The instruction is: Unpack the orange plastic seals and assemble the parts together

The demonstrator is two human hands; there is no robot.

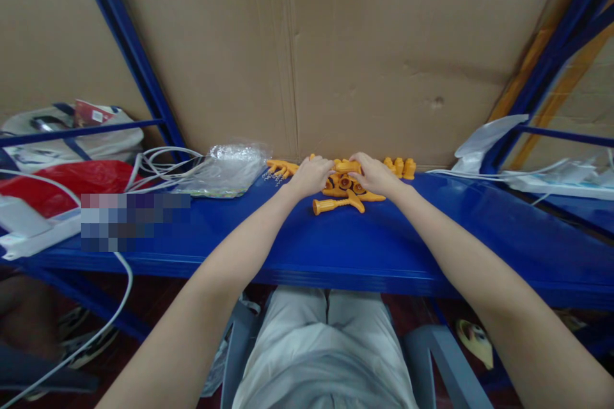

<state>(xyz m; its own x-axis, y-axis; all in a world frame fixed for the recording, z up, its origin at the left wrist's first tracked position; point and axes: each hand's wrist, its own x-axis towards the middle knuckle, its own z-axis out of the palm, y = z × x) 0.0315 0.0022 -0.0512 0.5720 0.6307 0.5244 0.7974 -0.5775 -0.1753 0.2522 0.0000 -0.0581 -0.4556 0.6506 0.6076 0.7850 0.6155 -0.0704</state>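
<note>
Over a cluster of orange plastic parts, my left hand (314,176) and my right hand (371,171) face each other. Between them is a short orange plastic part (347,167), with the closed fingers of each hand at one of its ends. My fingertips are partly hidden. Just below lie round-holed orange pieces (345,183) and a long orange piece with a flared end (330,205). Left of my left hand is an orange hand-shaped part (282,167) beside several small metal screws (273,177). Upright orange pieces (407,169) stand in a row beyond my right wrist.
A cardboard sheet (374,64) rises behind the blue tabletop (384,246). Clear plastic bags (225,172) and white cables (163,163) lie left, near a white power strip (43,233) and a red bag (67,185). Blue posts (129,45) frame the area. Another power strip (561,184) lies right.
</note>
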